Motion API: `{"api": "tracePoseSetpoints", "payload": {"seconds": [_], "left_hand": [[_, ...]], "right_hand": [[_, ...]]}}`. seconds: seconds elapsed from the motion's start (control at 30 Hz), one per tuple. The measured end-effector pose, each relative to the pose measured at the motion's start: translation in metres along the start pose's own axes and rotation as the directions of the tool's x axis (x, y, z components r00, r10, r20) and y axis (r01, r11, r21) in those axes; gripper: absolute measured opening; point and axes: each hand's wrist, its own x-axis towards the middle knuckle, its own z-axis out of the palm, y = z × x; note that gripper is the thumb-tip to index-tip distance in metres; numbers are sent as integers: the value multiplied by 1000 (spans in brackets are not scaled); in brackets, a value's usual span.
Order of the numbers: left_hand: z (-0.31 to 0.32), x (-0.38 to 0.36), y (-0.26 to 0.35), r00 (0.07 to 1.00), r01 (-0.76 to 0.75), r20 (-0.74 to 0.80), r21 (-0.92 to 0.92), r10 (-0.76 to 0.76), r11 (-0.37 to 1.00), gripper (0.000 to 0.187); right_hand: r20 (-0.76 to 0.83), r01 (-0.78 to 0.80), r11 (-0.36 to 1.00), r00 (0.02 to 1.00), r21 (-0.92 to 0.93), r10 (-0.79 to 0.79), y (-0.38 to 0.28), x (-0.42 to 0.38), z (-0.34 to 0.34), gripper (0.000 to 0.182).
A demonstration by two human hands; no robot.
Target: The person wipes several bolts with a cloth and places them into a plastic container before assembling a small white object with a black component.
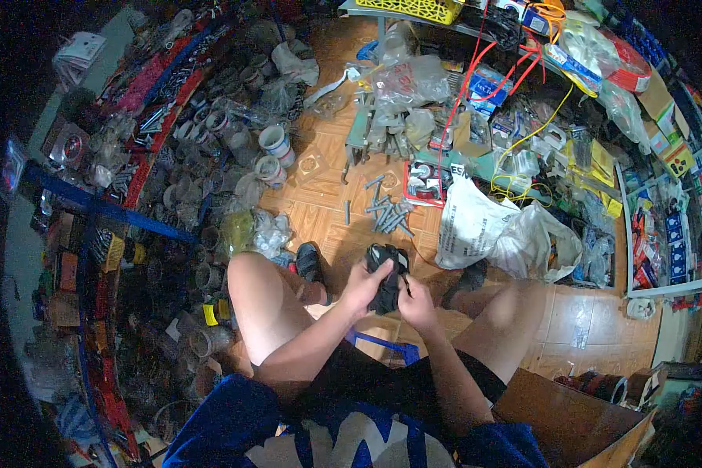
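Note:
Between my knees I hold a dark, folded black item (385, 295) with a pale patch near its top; its exact kind cannot be made out. My left hand (359, 287) is closed around its left side, the thumb lying across the front. On the opposite side, the fingers of my right hand (416, 304) are closed on its edge. Just beyond it, a loose pile of grey metal bolts (388, 214) lies on the wood-patterned floor (308, 199). One similar bolt (347, 212) lies apart, left of the pile.
Beyond the bolts are plastic bags (409, 82) and a red-edged box (424, 183). A white sack (476, 222) slumps at right. White cups (274, 142) and crowded hardware shelves line the left. A cardboard box (558, 409) stands near my right side; a glass cabinet (667, 226) stands farther right.

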Motion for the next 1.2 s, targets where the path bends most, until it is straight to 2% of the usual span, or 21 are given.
{"api": "tracePoseSetpoints", "payload": {"seconds": [0.03,0.07,0.1,0.17,0.23,0.27,0.37,0.43,0.5,0.57,0.63,0.7,0.73,0.8,0.87,0.97,1.0,1.03,1.1,1.17,1.2], "left_hand": [[2,4,9,994,-101,-25,66,103,993,23],[4,5,16,989,-114,-96,-50,109,992,23],[-4,7,37,983,-120,-146,-56,111,991,22],[2,-9,22,982,-59,-184,-81,44,995,22],[4,-13,-1,982,-60,-176,44,67,997,23],[6,-16,-8,980,-46,-197,-29,39,999,22],[-3,-2,17,953,-165,-253,33,168,986,30],[0,3,31,942,-169,-301,-34,151,985,29],[7,-9,15,960,-117,-260,-33,105,993,32],[20,-27,-7,963,-73,-253,98,96,993,32],[5,-11,-13,948,-13,-292,371,130,928,28],[10,-6,19,966,-79,-241,77,96,994,26],[7,0,22,969,-81,-233,44,89,996,25],[-11,10,-27,937,-113,-287,295,200,949,26],[16,-12,-20,970,-55,-234,50,65,997,26],[16,-6,7,940,-213,-235,158,246,964,24],[8,7,14,945,-157,-271,113,182,981,20],[12,10,29,946,-203,-249,44,208,978,17],[1,19,33,931,-252,-133,441,340,862,21],[-16,27,24,813,-500,181,704,554,504,27],[-24,26,26,970,-242,161,751,184,614,31]], "right_hand": [[-33,34,999,999,12,-33,-9,-1,2,24],[-67,63,998,996,25,-62,-17,-3,4,24],[-86,93,993,993,79,-86,-34,2,15,24],[-103,81,989,992,122,-69,-54,-14,8,24],[-91,10,1000,996,11,-9,-38,-8,6,26],[-86,-32,999,996,-43,28,-30,-9,7,28],[-30,4,992,1000,-124,-8,-33,-16,5,29],[-83,0,997,997,-74,-7,-42,-17,6,30],[-87,-13,1000,996,-5,12,-55,-15,0,31],[-121,-32,998,992,-46,26,-22,-8,7,31],[-108,-69,992,993,-107,58,-18,-8,6,30],[-113,12,998,993,-61,-19,-34,-14,2,30],[-123,51,999,991,-1,-51,-41,-14,4,30],[-186,113,991,978,70,-98,-23,-8,14,30],[-123,23,1000,992,20,-20,-13,-7,7,30],[-56,-26,999,998,23,28,-3,-7,2,26],[-61,-21,999,998,37,23,-18,-8,1,23],[-68,-15,998,998,54,19,-25,-8,2,20],[-190,58,998,980,36,-50,-17,-3,1,19],[-249,169,985,953,-47,-175,-10,5,-15,25],[-280,171,985,946,-7,-166,-4,10,-18,23]]}}
